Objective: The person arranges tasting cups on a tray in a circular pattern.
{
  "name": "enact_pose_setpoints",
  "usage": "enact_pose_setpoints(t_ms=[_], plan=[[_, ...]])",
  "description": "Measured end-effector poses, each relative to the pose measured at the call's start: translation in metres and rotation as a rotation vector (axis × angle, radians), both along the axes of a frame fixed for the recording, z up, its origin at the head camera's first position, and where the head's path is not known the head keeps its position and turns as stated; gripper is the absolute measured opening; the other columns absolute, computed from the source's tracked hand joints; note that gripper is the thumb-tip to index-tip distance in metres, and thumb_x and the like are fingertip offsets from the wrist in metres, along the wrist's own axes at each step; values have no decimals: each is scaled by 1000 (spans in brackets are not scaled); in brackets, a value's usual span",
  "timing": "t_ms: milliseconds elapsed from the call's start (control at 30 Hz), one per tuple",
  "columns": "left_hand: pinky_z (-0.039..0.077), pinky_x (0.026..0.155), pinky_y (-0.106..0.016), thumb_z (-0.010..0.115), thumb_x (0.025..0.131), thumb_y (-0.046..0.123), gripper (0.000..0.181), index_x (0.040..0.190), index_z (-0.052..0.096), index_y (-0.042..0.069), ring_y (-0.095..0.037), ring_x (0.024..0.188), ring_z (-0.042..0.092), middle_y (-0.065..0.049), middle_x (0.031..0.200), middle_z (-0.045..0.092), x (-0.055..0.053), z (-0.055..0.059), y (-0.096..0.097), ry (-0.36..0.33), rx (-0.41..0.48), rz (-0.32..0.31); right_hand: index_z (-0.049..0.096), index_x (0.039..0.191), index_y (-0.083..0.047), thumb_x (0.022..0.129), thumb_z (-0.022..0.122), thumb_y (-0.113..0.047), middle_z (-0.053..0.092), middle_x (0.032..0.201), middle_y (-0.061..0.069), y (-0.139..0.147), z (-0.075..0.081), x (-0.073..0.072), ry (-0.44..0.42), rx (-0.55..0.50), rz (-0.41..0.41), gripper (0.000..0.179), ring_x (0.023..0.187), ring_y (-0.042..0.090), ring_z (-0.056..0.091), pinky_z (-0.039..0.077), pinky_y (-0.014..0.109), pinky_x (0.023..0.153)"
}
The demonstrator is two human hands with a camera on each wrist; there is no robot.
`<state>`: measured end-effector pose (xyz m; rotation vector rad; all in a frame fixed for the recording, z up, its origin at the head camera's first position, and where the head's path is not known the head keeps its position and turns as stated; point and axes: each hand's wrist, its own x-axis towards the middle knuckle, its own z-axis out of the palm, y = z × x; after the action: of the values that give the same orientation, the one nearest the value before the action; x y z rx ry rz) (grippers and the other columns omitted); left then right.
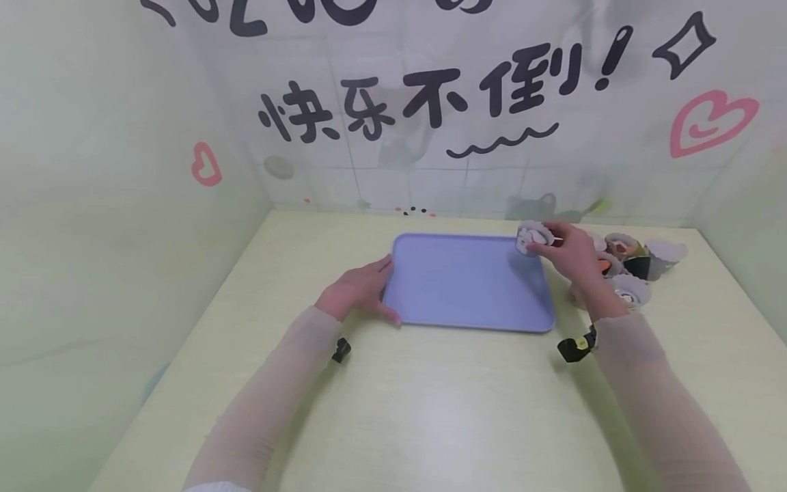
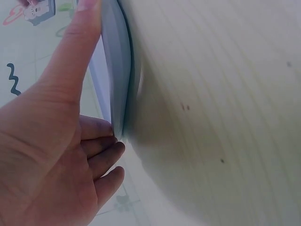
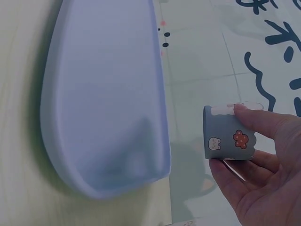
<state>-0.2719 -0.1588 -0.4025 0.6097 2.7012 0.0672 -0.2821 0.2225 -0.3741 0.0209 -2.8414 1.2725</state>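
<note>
A shallow blue-purple tray (image 1: 467, 280) lies on the table. My left hand (image 1: 359, 287) rests against its left edge, with the thumb stretched to the near corner and the other fingers along the side. In the left wrist view that hand (image 2: 61, 136) touches the tray's rim (image 2: 117, 70). Above the tray's far right corner, my right hand (image 1: 572, 253) pinches a small paper baking cup (image 1: 532, 238) with a scalloped rim. The right wrist view shows the cup (image 3: 230, 134) printed with a white bear and a red flower, between thumb and fingers, apart from the tray.
Several similar paper cups (image 1: 633, 290) stand close together right of the tray, partly behind my right forearm; some show something coloured inside. A printed wall covering (image 1: 399, 123) rises behind the pale table (image 1: 443, 410).
</note>
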Motion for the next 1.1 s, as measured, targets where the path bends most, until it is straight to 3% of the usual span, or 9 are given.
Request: enact_pose_setpoints(t_ms=[333, 633, 1100], plan=[[27, 125, -44, 77, 65, 73, 137, 160, 8, 3, -30, 155, 17, -12, 169, 5, 0, 0, 1, 1, 9, 7, 49, 144, 0, 92, 71, -27, 53, 145, 24, -18, -1, -7, -16, -53, 15, 63, 129, 40, 54, 50, 51, 101], [28, 124, -43, 77, 65, 73, 136, 160, 8, 2, -30, 155, 18, -13, 169, 6, 1, 3, 1, 7, -5, -6, 52, 139, 4, 92, 72, -21, 55, 141, 27, -33, -9, -21, 42, -59, 45, 57, 126, 43, 57, 51, 53, 101], [28, 124, -44, 77, 65, 73, 136, 159, 10, 2, -31, 155, 18, -14, 169, 7, 1, 5, 2, 1, 3, -4, 50, 140, 5, 91, 73, -19, 54, 142, 27, -58, -17, -35, 18, -64, 41, 59, 127, 41, 57, 51, 51, 102]])
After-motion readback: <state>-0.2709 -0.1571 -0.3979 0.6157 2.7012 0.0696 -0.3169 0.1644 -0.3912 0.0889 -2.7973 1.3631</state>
